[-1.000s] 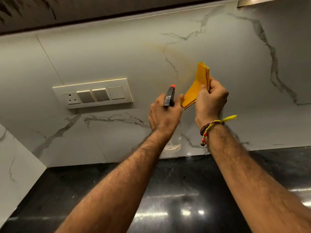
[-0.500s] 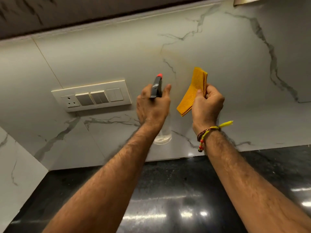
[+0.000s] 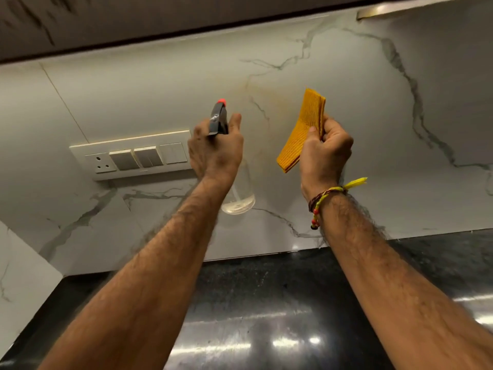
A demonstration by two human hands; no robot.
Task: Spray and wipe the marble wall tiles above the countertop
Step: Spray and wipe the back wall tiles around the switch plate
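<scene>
Marble wall tiles (image 3: 346, 62), white with grey veins, are filling most of the view, a faint yellowish stain showing on them between the two raised hands. Black countertop (image 3: 266, 303) is running along below, glossy, catching light spots. Switch plate (image 3: 133, 158) is sitting on the wall, its right end just behind the left hand. Left hand (image 3: 216, 153) is gripping the neck of a spray bottle (image 3: 238, 194), fingers curled round the black trigger head, red nozzle pointing at the wall; clear body is hanging below the hand, a little clear liquid showing at the bottom. Right hand (image 3: 324, 153) is pinching a folded orange cloth (image 3: 302, 129), which is sticking out above and left of the fist, off the wall. Thread bracelet (image 3: 328, 196) is circling the right wrist.
</scene>
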